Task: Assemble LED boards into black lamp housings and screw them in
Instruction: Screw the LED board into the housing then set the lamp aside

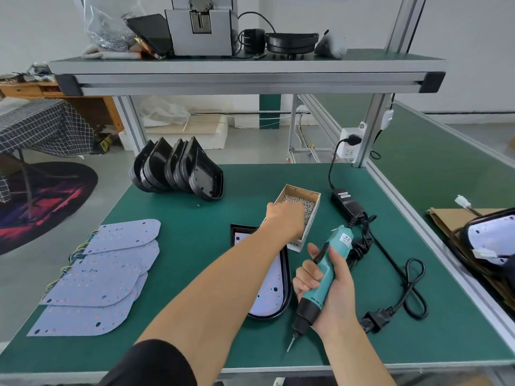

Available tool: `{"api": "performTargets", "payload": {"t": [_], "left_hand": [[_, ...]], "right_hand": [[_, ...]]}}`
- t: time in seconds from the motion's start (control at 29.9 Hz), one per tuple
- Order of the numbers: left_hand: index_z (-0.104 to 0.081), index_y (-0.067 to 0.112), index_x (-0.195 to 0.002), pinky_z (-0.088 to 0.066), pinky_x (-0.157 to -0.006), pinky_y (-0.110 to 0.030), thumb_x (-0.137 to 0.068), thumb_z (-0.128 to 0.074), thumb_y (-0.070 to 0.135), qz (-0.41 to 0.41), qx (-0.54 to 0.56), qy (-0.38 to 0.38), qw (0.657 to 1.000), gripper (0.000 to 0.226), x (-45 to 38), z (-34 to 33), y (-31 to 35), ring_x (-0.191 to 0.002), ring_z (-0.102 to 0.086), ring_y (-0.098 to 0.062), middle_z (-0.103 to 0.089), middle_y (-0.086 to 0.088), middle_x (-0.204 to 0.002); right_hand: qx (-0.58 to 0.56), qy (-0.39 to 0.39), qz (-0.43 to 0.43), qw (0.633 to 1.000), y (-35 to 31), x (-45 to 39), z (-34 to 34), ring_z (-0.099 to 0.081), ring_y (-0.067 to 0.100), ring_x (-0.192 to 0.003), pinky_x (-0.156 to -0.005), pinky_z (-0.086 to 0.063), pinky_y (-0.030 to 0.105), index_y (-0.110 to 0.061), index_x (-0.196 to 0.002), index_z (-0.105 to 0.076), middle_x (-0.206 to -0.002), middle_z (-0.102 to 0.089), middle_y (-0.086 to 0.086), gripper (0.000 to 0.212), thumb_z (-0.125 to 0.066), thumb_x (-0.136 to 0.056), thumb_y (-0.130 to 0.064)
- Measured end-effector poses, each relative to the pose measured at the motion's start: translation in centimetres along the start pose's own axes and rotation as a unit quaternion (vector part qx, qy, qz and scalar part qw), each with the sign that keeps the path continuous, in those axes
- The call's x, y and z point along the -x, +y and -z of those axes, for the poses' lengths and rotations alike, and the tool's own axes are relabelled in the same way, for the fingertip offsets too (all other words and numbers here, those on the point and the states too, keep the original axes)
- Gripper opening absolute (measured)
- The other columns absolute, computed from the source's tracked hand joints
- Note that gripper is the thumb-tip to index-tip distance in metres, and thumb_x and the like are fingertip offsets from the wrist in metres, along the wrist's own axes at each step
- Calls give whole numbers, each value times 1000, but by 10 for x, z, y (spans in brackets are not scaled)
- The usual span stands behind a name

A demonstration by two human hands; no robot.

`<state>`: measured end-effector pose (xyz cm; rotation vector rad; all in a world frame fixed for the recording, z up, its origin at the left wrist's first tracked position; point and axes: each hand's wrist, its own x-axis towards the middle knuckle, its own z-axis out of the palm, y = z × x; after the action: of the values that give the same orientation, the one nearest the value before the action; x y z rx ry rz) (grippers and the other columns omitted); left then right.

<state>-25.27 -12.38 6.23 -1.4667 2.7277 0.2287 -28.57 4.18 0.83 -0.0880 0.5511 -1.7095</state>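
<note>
Open green mat (195,218) at 12 o'clock between housing stack (178,171) and screw box (299,210); LED boards (103,274) blocking 9, coiled power cord (404,288) and adapter (347,203) cluttering 2–3.

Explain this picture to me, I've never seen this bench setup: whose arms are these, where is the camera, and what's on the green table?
There is one view, from a camera worn on a person's head, looking down at their own bare arms. The left hand reaches into a cardboard box of screws. The right hand grips a teal electric screwdriver, bit pointing down. Between the arms a black lamp housing lies on the green table with an LED board inside. Spare LED boards lie at left, empty housings are stacked behind.
</note>
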Motion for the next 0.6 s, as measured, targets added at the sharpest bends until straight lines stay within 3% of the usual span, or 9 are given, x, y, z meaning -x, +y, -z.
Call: {"api": "performTargets", "payload": {"t": [0.13,0.37,0.5,0.6], "left_hand": [[-48,20,-100,-32,-84,-38,-90,-61,11,5,20,-11,1000,19,-1,-1,-3,-93,-54,-26,-53,1,-89],[-52,17,-95,-33,-84,-38,-90,-61,4,7,39,3,999,16,2,-1,-3,-88,-53,-27,-53,1,-82],[-68,14,-100,-38,-82,-37,-88,-64,2,16,86,29,996,17,3,1,-7,-95,-61,-29,-70,-6,-104],[-72,13,-102,-44,-85,-37,-90,-69,8,20,111,43,993,14,2,5,-10,-99,-66,-31,-72,-7,-105]], "right_hand": [[4,0,-2,1000,0,2,-1,-34,9,-42,-41,-35,23,-11,-93,-78,-54,-36,-5,32,-64,-91,-40],[1,5,-3,1000,0,4,-3,-35,9,-41,-41,-34,22,-10,-93,-78,-54,-36,-4,32,-64,-92,-39],[1,9,1,1000,1,5,-3,-34,9,-42,-41,-34,23,-10,-95,-77,-54,-35,-4,31,-64,-93,-38],[4,12,5,1000,2,5,-4,-34,9,-42,-41,-34,23,-10,-95,-76,-54,-35,-4,31,-65,-92,-38]]}}
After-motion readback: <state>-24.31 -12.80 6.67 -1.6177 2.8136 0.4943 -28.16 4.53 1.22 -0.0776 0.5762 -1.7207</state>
